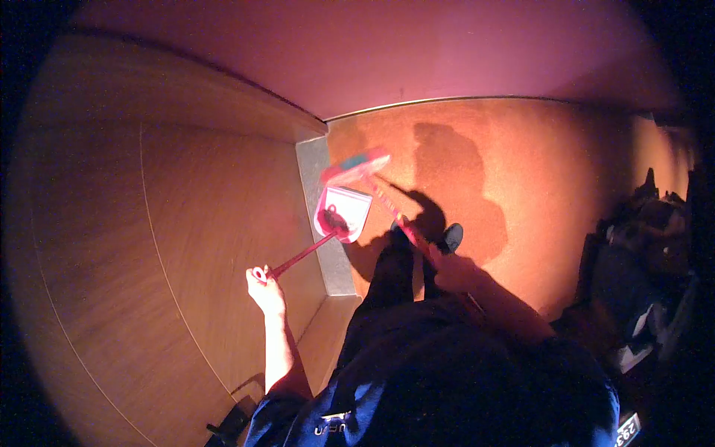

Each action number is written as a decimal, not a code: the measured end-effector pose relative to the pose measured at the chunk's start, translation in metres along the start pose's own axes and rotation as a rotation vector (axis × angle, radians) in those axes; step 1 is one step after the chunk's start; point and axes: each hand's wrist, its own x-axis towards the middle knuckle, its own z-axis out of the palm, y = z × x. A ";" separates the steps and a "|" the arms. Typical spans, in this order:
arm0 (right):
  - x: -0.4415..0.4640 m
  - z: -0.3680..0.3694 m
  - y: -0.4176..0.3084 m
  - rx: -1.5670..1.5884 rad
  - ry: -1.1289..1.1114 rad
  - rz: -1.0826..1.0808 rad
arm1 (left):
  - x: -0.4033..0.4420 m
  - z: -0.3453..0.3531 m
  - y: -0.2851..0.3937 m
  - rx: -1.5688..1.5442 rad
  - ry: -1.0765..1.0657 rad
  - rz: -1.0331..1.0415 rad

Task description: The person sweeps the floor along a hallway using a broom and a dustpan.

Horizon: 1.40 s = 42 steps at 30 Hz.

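My left hand (264, 289) is closed round the top of the handle of a long-handled dustpan (355, 205). The pan is pink with a brightly lit inside, and dark debris (333, 220) lies toward its back. Gripped in my right hand (453, 271), which is in shadow, is the pinkish-red stick of a broom (386, 203). Its wide head, red with a green-blue part, is slightly blurred just beyond the pan's front lip. Whether the bristles touch the pan or the floor I cannot tell.
Wood panels (216, 201) rise on the left, and a reddish wall (447, 56) stands ahead. A grey strip (335, 264) borders the orange floor (536, 179). My dark shoe (453, 237) shows below. Dark, unclear objects (633, 261) crowd the right side.
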 end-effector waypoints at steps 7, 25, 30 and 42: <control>0.035 0.032 -0.031 -0.046 0.068 0.004 | -0.005 -0.012 -0.009 -0.042 -0.062 0.076; -0.021 0.153 0.018 0.440 0.426 0.325 | 0.018 -0.010 -0.030 -0.099 -0.278 0.452; -0.006 0.253 -0.053 0.647 0.480 0.106 | 0.027 -0.004 -0.071 -0.140 -0.374 0.510; -0.080 0.317 -0.145 1.047 0.887 -0.020 | 0.053 -0.024 -0.084 -0.291 -0.498 0.725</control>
